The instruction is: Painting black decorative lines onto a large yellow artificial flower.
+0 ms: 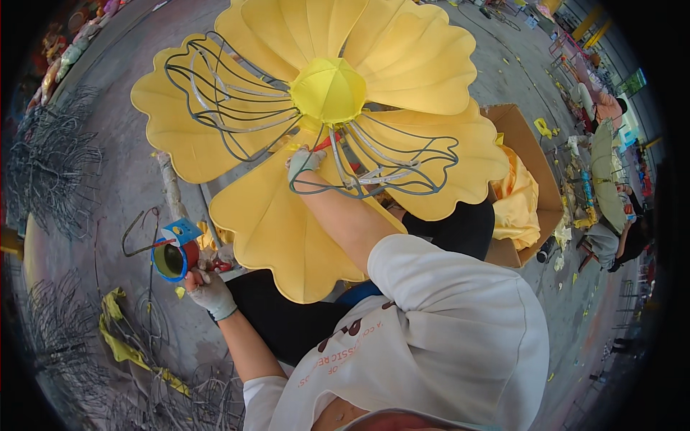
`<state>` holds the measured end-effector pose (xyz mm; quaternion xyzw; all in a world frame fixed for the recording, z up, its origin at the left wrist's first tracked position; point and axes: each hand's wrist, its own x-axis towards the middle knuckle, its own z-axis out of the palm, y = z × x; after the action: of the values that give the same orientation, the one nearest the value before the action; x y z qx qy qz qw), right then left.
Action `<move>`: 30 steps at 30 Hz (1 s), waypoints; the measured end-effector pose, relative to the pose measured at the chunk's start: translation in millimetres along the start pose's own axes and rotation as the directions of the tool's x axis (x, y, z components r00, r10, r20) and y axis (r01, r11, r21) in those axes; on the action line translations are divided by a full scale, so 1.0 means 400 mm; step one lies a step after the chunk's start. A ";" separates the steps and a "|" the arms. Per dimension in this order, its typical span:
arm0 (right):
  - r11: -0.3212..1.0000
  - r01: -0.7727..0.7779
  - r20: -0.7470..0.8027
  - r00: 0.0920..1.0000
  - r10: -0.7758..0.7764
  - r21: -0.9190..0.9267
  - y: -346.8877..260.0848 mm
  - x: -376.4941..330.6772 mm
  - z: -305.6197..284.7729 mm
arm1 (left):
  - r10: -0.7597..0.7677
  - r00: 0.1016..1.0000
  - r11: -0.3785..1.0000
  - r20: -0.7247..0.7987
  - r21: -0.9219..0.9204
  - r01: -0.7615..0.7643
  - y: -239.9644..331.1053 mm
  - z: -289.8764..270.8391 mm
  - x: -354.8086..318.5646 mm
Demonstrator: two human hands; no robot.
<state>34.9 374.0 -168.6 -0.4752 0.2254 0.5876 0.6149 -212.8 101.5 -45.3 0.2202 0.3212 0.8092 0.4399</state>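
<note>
A large yellow fabric flower (287, 237) with a domed yellow centre (328, 90) fills the space before me. Dark wire petal frames (237, 108) fan out from that centre over the petals. My right hand (305, 161), in a pale fingerless glove, reaches in below the dome among the wires. Its fingers are closed at a slim red thing (329, 141), whose kind I cannot make out. At the lower left, my left hand (210, 291), also gloved, grips a small red pot (189, 253) with a blue rim. A blue flat piece (181, 230) and a red stick lie across the pot's mouth.
A cardboard box (528, 144) with shiny yellow cloth (519, 201) stands right of the flower. Bundles of dark wire (54, 161) lie at the left, with yellow scraps (126, 348) nearer me. Other people (611, 108) are at the far right.
</note>
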 end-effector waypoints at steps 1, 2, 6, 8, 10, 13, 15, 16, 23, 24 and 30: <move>0.992 0.054 -0.036 0.998 -0.059 -0.115 0.000 -0.037 -0.015 | 0.005 1.000 1.000 -0.010 0.001 -0.005 0.004 -0.009 -0.001; 0.968 0.112 -0.062 0.990 -0.128 -0.224 0.001 -0.077 -0.010 | 0.008 1.000 1.000 -0.016 0.005 -0.008 0.002 -0.010 0.002; 0.805 0.237 -0.090 0.937 -0.337 -0.544 0.013 -0.200 -0.011 | 0.024 0.998 0.999 -0.050 0.023 -0.023 0.009 -0.023 -0.004; 0.788 0.292 -0.030 0.931 -0.365 -0.543 0.053 -0.144 -0.022 | 0.008 1.000 1.000 -0.024 -0.009 -0.008 0.005 -0.028 -0.001; 0.771 0.338 0.033 0.924 -0.382 -0.540 0.098 -0.068 -0.047 | -0.002 1.000 0.999 -0.002 -0.034 0.001 0.007 -0.035 0.001; 0.951 0.149 0.374 0.927 -0.039 -0.270 0.035 0.129 -0.091 | -0.023 0.999 0.999 0.030 -0.046 0.024 -0.007 0.008 0.015; 0.989 -0.128 0.742 0.656 0.139 -0.071 -0.097 0.244 -0.122 | -0.055 0.993 0.995 0.101 -0.073 0.063 -0.038 0.078 0.036; 0.980 -0.171 0.734 0.651 0.193 -0.106 -0.030 0.196 -0.119 | -0.033 0.998 0.998 0.060 -0.045 0.036 -0.023 0.038 0.026; 0.997 0.067 0.457 0.889 -0.038 -0.047 0.032 -0.291 -0.079 | -0.131 0.989 0.915 -0.075 -0.394 0.092 0.008 -0.018 -0.009; 0.988 0.123 0.431 0.899 -0.074 -0.088 0.022 -0.329 -0.075 | -0.197 0.977 0.812 -0.077 -0.572 0.118 0.008 -0.013 -0.011; 0.943 0.279 0.352 0.914 -0.203 -0.180 -0.001 -0.316 -0.083 | 0.106 0.987 0.985 0.120 0.125 -0.120 -0.023 -0.047 0.024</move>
<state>18.3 281.5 -77.7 -0.4617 -0.0093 0.5995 0.6537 -224.4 107.4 -64.1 0.3121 0.3356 0.7961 0.3952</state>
